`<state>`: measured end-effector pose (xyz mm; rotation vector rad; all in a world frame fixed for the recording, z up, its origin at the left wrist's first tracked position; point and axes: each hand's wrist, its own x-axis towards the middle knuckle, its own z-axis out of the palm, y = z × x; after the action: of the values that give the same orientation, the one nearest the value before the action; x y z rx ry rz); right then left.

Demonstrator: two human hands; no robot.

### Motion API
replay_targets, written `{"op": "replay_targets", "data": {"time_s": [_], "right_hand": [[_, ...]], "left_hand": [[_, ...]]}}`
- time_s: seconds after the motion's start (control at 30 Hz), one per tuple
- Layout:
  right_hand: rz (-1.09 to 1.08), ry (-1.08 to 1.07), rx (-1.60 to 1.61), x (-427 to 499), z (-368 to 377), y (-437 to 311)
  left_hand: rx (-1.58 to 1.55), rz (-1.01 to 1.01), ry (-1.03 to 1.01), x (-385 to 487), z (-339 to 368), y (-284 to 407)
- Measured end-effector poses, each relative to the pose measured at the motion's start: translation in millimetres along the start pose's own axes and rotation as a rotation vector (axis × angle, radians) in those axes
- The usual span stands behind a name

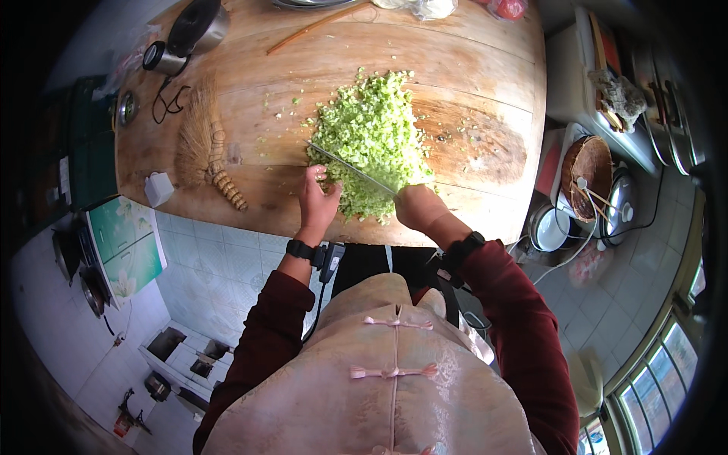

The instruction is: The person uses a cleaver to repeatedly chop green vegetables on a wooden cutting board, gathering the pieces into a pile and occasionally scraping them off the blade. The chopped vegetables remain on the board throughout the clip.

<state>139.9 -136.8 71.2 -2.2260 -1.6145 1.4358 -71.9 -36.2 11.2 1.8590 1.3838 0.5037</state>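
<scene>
A large heap of finely chopped pale green vegetable [375,125] lies on the wooden tabletop [267,122]. My right hand [421,207] is closed around the handle of a kitchen knife [355,169] at the heap's near right side. The blade runs up and left across the heap, seen nearly edge-on, with its tip at the left border. Near the heap's lower left edge is my left hand [319,196], thumb and fingers apart and curled, with bits of vegetable on the fingers and nothing gripped. It is below the blade's far part.
A straw whisk broom [207,142] lies on the table's left, near a small white box [158,189]. Behind it stand a metal cup [165,58] and a steel pot [213,28]. A thin wooden stick [315,27] lies at the back. A wicker basket [586,162] is beyond the right edge.
</scene>
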Motion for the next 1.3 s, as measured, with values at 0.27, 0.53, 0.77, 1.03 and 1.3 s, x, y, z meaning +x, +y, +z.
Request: {"op": "replay_targets", "data": {"time_s": [0.27,0.53,0.77,1.03,1.3], "right_hand": [[-0.047,0.279,-0.071,-13.1,-14.7,11.6],[0.08,0.219,0.019,3.3,-41.6,26.5],[0.113,0.193,-0.123,8.1,-50.9,33.4],[0.083,0.234,-0.078,3.1,-43.0,22.9],[0.084,0.261,-0.052,2.9,-46.9,18.5]], "left_hand": [[0.036,-0.002,0.019,1.0,-2.7,-2.9],[0.006,0.16,-0.039,36.6,30.6,44.3],[-0.16,0.246,-0.083,29.9,0.9,56.9],[-0.065,0.022,-0.086,0.2,-6.1,19.5],[0.081,0.146,-0.083,15.7,44.7,41.3]]}}
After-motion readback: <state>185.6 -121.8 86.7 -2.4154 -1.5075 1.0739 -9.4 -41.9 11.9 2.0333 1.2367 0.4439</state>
